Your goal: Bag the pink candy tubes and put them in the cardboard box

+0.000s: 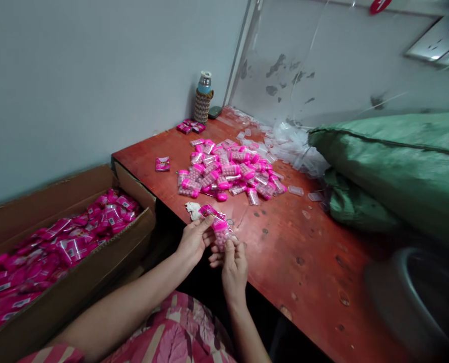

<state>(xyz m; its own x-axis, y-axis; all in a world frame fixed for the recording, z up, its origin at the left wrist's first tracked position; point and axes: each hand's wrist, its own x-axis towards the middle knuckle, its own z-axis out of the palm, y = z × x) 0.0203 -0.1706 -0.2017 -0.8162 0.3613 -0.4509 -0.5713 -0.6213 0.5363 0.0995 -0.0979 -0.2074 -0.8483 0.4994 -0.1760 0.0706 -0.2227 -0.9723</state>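
Note:
Over the table's front edge, both hands are closed on one small clear bottle (pixel 221 235) with a pink cap and pale pink balls inside. My left hand (pixel 196 241) pinches it near the cap, thumb on top. At its lower end, my right hand (pixel 235 267) grips it between thumb and fingers. A printed magenta wrapper (pixel 210 212) extends beyond the cap; whether it encloses the bottle is unclear. Beyond the hands lies a heap of similar pink-capped bottles (pixel 230 169). A crumpled white scrap (pixel 193 210) sits near my left hand.
On the left, a long cardboard box (pixel 133 189) holds many magenta packets (pixel 75 242). The red table (pixel 277 252) also bears a magenta packet (pixel 163 164), a flask in a woven sleeve (pixel 202 103) and clear plastic pieces (pixel 296 190). A green sack (pixel 398 166) and grey tub (pixel 394 297) stand right.

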